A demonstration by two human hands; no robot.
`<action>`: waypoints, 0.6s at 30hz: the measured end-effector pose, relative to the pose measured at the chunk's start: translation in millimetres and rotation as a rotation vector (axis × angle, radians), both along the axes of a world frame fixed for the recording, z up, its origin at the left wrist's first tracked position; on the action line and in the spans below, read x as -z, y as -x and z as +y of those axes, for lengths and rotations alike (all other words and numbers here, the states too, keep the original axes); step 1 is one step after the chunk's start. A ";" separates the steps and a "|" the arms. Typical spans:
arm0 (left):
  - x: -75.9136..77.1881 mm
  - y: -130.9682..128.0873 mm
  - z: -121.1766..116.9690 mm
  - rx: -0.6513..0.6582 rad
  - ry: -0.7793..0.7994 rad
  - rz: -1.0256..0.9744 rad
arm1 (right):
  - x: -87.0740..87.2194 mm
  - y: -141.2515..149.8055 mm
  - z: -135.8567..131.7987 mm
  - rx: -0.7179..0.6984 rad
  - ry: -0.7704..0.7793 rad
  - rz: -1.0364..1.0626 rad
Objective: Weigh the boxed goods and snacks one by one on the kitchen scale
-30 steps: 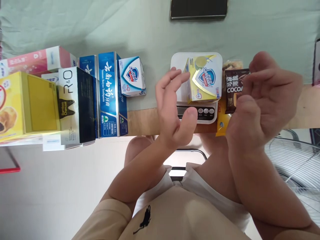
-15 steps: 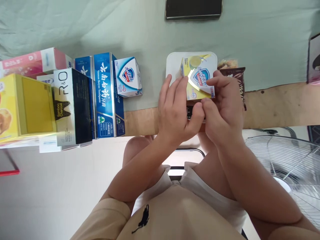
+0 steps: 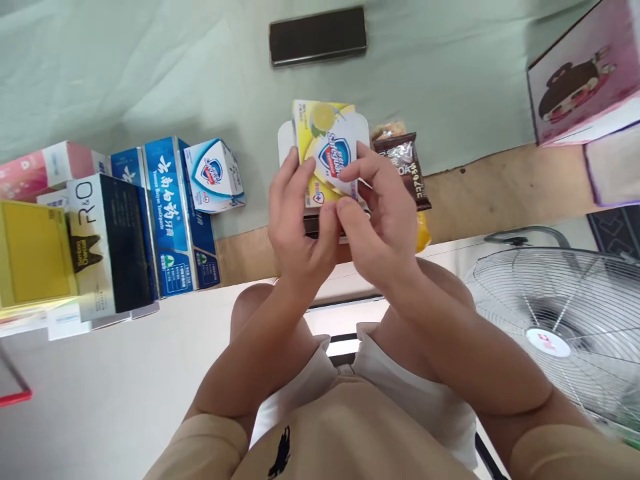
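A yellow and white Safeguard soap box (image 3: 325, 127) is between my two hands, its lemon-printed front turned up. My left hand (image 3: 297, 223) grips its left side, fingers along the edge and thumb at the near end. From the other side my right hand (image 3: 387, 223) holds it with bent fingers and the thumb near its lower edge. Beneath the box, a white rounded plate (image 3: 285, 139) with a dark front strip, looking like a small scale, is partly covered. Whether the box touches the plate cannot be made out.
Left stand a blue and white Safeguard box (image 3: 210, 175), blue toothpaste boxes (image 3: 167, 213), a black and white R&O box (image 3: 93, 247) and a yellow box (image 3: 37, 253). A brown snack packet (image 3: 404, 167) lies right. Further off are a phone (image 3: 319, 37), pink box (image 3: 580, 93) and fan (image 3: 550, 333).
The view has shifted, so the table items appear further left. The soap box now shows its front more fully, tilted toward me, with both hands still on it.
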State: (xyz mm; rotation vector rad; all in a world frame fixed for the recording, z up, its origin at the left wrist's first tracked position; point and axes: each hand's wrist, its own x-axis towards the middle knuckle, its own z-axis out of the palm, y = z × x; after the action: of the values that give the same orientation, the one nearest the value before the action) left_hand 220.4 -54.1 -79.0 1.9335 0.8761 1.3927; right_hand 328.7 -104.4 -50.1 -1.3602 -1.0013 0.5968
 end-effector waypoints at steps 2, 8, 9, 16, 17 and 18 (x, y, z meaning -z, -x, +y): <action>-0.6 -1.0 0.0 -0.018 -0.058 -0.019 | -2.4 2.2 1.4 0.050 -0.081 -0.035; -10.7 -12.8 -10.6 -0.085 0.013 -0.100 | -9.9 -7.0 2.7 0.236 -0.342 -0.168; -13.8 -17.7 -13.4 -0.091 0.050 -0.109 | -11.4 -12.8 1.2 0.259 -0.368 -0.179; -45.2 -100.7 -33.5 0.078 0.443 -0.217 | -15.0 -84.5 -12.1 0.523 -0.376 0.118; -49.8 -120.0 -37.2 0.105 0.508 -0.239 | -13.1 -96.5 -11.6 0.605 -0.369 0.237; -53.6 -140.0 -40.9 0.133 0.556 -0.251 | -10.2 -108.0 -10.3 0.681 -0.356 0.368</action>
State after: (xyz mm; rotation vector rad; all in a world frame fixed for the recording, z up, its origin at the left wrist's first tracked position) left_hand 360.4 -95.0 -25.5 1.3402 0.8792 1.1301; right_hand 436.7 -114.7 -39.9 -1.1218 -0.2859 0.1290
